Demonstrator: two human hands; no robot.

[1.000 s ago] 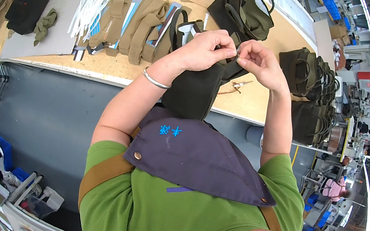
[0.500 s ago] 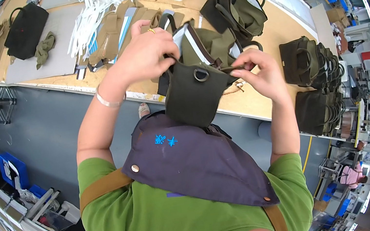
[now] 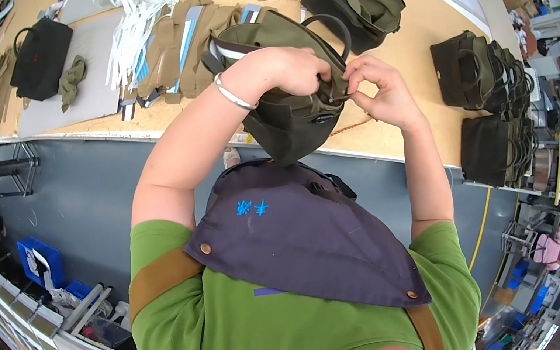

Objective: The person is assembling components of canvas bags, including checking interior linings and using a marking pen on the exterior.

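Observation:
A dark olive handbag [image 3: 287, 129] with loop handles rests tilted at the table's near edge, against the front of my body. Its open top shows an olive lining and a white strip at the left. My left hand [image 3: 295, 71] reaches across the bag, its fingers curled on the rim at the right end. Just beside it, my right hand [image 3: 383, 93] pinches the same end between thumb and fingers. A dark metal ring shows below on the end panel. What exactly lies between the fingertips is too small to make out.
Behind stands another olive handbag [image 3: 354, 1]; several more bags [image 3: 480, 76] are grouped at the right. A black bag [image 3: 42, 59] and a knotted olive cloth [image 3: 73, 84] lie at the left. White strips [image 3: 146, 11] and brown fabric pieces [image 3: 176, 51] cover the table's middle.
My left hand has moved from the bag's left side across to its right end, beside my right hand. The bag has turned, with its open top now spread toward the table.

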